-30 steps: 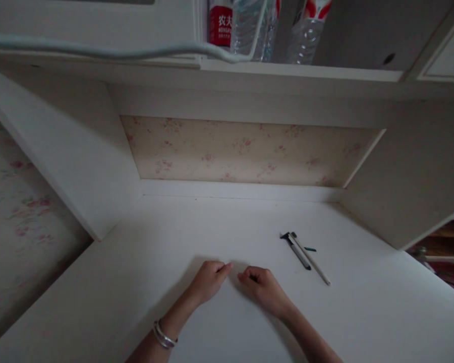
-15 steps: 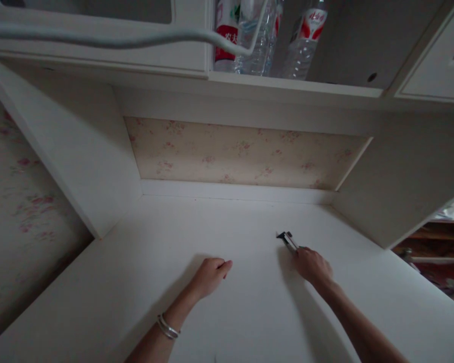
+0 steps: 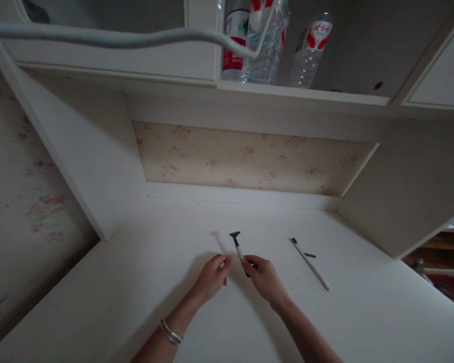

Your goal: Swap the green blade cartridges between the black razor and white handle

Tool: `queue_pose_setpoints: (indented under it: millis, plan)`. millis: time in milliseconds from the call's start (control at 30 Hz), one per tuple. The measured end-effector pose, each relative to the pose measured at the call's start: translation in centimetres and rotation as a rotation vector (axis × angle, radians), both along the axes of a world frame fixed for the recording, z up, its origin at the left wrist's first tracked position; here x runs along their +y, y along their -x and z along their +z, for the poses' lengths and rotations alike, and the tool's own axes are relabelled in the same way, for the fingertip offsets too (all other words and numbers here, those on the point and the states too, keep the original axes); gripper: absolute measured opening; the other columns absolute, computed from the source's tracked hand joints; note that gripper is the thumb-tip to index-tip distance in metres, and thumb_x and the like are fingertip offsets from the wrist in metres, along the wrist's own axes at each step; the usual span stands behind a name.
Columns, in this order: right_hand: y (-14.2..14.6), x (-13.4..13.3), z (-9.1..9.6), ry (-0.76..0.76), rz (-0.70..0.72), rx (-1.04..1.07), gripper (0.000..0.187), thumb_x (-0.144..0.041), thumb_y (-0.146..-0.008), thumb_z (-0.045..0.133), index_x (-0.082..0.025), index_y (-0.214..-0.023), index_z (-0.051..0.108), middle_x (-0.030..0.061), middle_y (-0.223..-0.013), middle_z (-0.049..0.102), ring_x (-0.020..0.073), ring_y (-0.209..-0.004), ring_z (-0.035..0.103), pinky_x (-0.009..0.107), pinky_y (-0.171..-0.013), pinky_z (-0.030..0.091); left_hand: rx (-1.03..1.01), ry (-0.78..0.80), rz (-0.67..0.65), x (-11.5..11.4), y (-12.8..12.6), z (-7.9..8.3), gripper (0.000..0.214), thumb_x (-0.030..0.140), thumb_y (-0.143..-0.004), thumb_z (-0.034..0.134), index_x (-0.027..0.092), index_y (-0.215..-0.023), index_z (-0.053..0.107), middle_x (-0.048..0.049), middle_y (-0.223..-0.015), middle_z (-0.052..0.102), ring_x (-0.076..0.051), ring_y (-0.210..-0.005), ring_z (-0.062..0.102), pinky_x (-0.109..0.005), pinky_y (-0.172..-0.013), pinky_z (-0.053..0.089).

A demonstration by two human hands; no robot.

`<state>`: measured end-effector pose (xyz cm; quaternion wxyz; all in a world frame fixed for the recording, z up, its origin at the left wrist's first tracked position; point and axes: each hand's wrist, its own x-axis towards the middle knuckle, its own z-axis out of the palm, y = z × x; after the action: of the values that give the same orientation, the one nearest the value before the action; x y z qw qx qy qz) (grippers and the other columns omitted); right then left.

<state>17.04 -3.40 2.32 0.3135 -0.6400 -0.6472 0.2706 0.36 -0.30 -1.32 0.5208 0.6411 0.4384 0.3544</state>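
My right hand is closed around the handle of a razor, whose dark head points up and away from me. Just left of it, my left hand is curled closed above the white surface, a bracelet on its wrist. A pale spot shows between its fingers, too small to name. To the right of my hands a toothbrush with a white handle and dark bristles lies slantwise. Beside its upper part lies a small dark green strip.
Both hands are over a white desk top between two side panels. Above hangs a cabinet shelf with several plastic bottles. A pale curved bar crosses in front of it. Flowered wallpaper covers the back.
My right hand has moved left, bringing the razor close to my left hand. The toothbrush and green strip now show lying on the desk at the right. My left hand stays about where it was.
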Motion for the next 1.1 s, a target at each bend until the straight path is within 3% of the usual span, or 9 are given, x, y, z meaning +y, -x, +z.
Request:
queue_pose_setpoints:
  millis: [167, 267, 367, 500, 633, 700, 833, 933, 1100]
  plan:
    - [5.3, -0.6, -0.5, -0.051, 0.049, 0.206, 0.037, -0.037, -0.091, 0.04, -0.016, -0.088, 0.07, 0.0056, -0.076, 0.07, 0.0169, -0.062, 0.062, 0.024, -0.058, 0.044, -0.08, 0.005, 0.072, 0.2, 0.4, 0.4, 0.046, 0.058, -0.082, 0.046, 0.014, -0.084, 0.06, -0.0005, -0.063, 0.057, -0.013, -0.053, 0.052, -0.021, -0.045, 0.037]
    - [5.9, -0.4, -0.4, -0.085, 0.061, 0.189, 0.035, -0.035, -0.091, 0.04, -0.017, -0.089, 0.07, 0.0066, -0.083, 0.071, 0.0171, -0.067, 0.064, 0.023, -0.063, 0.045, -0.08, -0.011, 0.127, 0.4, 0.7, 0.7, 0.045, 0.057, -0.082, 0.047, 0.014, -0.078, 0.059, -0.0001, -0.062, 0.056, -0.012, -0.053, 0.051, -0.021, -0.046, 0.038]
    - [4.8, -0.1, -0.5, -0.085, 0.089, 0.132, 0.031, -0.032, -0.089, 0.044, -0.017, -0.1, 0.069, 0.0074, -0.094, 0.071, 0.017, -0.074, 0.065, 0.023, -0.069, 0.047, -0.076, -0.02, 0.199, 0.8, 1.1, 0.5, 0.046, 0.058, -0.082, 0.046, 0.014, -0.08, 0.058, -0.0003, -0.064, 0.055, -0.012, -0.054, 0.052, -0.021, -0.044, 0.037]
    - [0.6, 0.3, -0.8, -0.037, -0.044, -0.189, 0.031, -0.031, -0.088, 0.046, -0.019, -0.107, 0.067, 0.0059, -0.1, 0.07, 0.0165, -0.078, 0.066, 0.024, -0.075, 0.047, -0.032, 0.013, 0.259, 1.5, 1.7, -0.4, 0.05, 0.061, -0.083, 0.042, 0.014, -0.085, 0.058, 0.0022, -0.056, 0.05, -0.011, -0.045, 0.048, -0.021, -0.04, 0.034]
    - [-6.2, 0.4, -0.6, -0.013, -0.206, -0.333, 0.032, -0.031, -0.089, 0.044, -0.016, -0.109, 0.065, 0.0106, -0.105, 0.067, 0.0239, -0.093, 0.063, 0.032, -0.082, 0.044, -0.018, 0.01, 0.268, 1.6, 2.1, -0.7, 0.051, 0.063, -0.082, 0.041, 0.014, -0.082, 0.057, 0.0032, -0.056, 0.048, -0.01, -0.044, 0.045, -0.021, -0.04, 0.034]
    - [-9.9, 0.1, -0.3, 0.046, -0.301, -0.53, 0.035, -0.034, -0.09, 0.042, -0.017, -0.116, 0.06, 0.0109, -0.109, 0.065, 0.0251, -0.092, 0.064, 0.034, -0.078, 0.046, -0.006, -0.015, 0.265, 1.6, 2.2, -0.5, 0.052, 0.064, -0.083, 0.039, 0.015, -0.081, 0.056, 0.0026, -0.058, 0.049, -0.01, -0.045, 0.046, -0.021, -0.04, 0.034]
    - [-15.9, -1.0, -0.5, 0.164, -0.386, -0.768, 0.042, -0.041, -0.092, 0.035, -0.016, -0.12, 0.054, 0.0164, -0.117, 0.059, 0.0313, -0.095, 0.063, 0.04, -0.074, 0.046, 0.246, -0.119, 0.303, 2.0, 2.9, -0.3, 0.055, 0.062, -0.087, 0.025, 0.016, -0.074, 0.053, 0.0016, -0.057, 0.05, -0.012, -0.047, 0.048, -0.022, -0.044, 0.036]
    - [-18.1, -1.8, -1.2, 0.27, -0.361, -0.797, 0.041, -0.042, -0.093, 0.034, -0.014, -0.113, 0.056, 0.0187, -0.113, 0.06, 0.033, -0.098, 0.062, 0.042, -0.076, 0.045, 0.409, -0.159, 0.334, 2.8, 4.1, -0.3, 0.051, 0.055, -0.09, 0.023, 0.017, -0.072, 0.053, 0.0002, -0.057, 0.053, -0.014, -0.052, 0.053, -0.023, -0.048, 0.036]
    - [-18.7, -2.0, -2.3, 0.304, -0.331, -0.742, 0.027, -0.028, -0.092, 0.038, -0.015, -0.095, 0.061, 0.019, -0.1, 0.064, 0.0305, -0.092, 0.064, 0.038, -0.074, 0.045, 0.672, -0.191, 0.33, 4.7, 7.6, 0.4, 0.031, 0.037, -0.089, 0.035, 0.018, -0.077, 0.057, -0.0026, -0.069, 0.064, -0.016, -0.064, 0.059, -0.024, -0.056, 0.036]
